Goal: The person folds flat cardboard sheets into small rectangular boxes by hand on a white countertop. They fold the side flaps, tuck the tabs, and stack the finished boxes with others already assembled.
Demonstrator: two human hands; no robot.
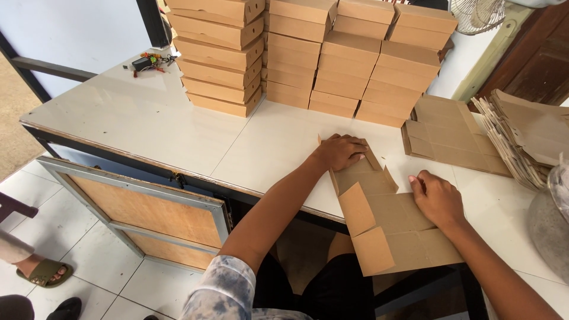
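Note:
A flat brown cardboard box blank (391, 222) lies on the white table (142, 118), its near end hanging over the table's front edge. My left hand (342, 151) presses palm-down on the blank's far flaps, which are partly folded up. At the blank's right side, my right hand (437, 198) rests on the cardboard with its fingers curled. Neither hand lifts the blank off the table.
Several stacks of folded brown boxes (308, 53) stand at the back of the table. A pile of flat blanks (450, 133) and another fanned stack (527, 136) lie at the right, beside a clear jar (551, 219). Small red and black parts (147, 61) lie far left. Another person's sandalled foot (44, 272) is on the floor.

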